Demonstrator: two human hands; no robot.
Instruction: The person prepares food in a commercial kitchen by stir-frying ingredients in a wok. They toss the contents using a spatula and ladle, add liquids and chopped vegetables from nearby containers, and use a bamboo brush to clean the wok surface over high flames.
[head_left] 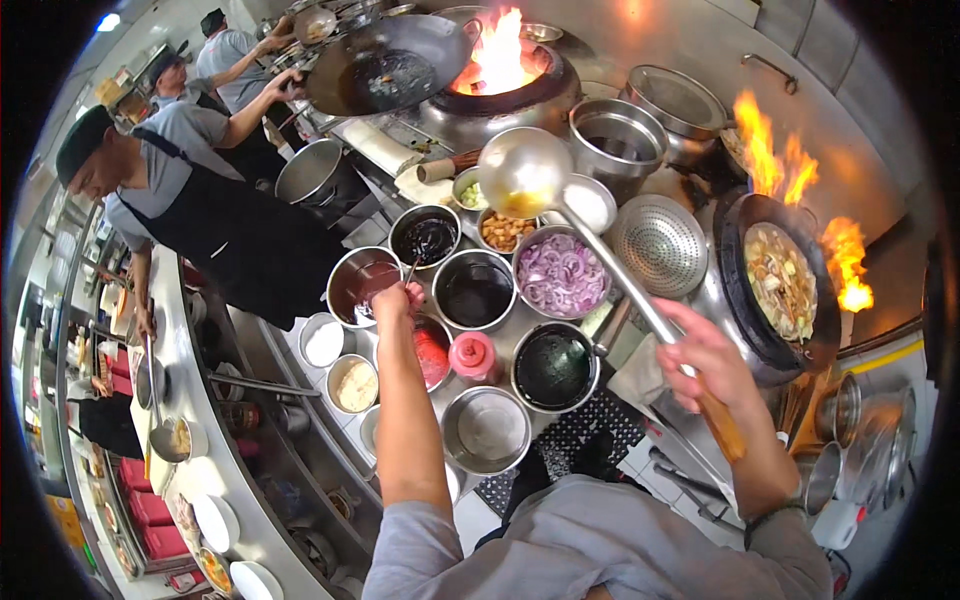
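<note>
The right hand (706, 362) has its fingers closed round the wooden grip of a long steel ladle (523, 172), whose shaft runs toward 10 o'clock. The round bowl of the ladle hangs over the crowded desk (520, 325), with yellowish liquid pooled inside. Little open room is left under it: steel tubs stand rim to rim, a bowl of sliced red onion (561, 272) just below the shaft and a perforated strainer (659, 243) at its 3 o'clock.

The left hand (396, 298) reaches to 12 o'clock, its fingers pinched on a small spoon handle (412, 269) at the edge of a pot of reddish-brown sauce (362, 284).

At the right hand's 2 o'clock a black wok of food (780, 284) sits with flames along its far rim.
</note>
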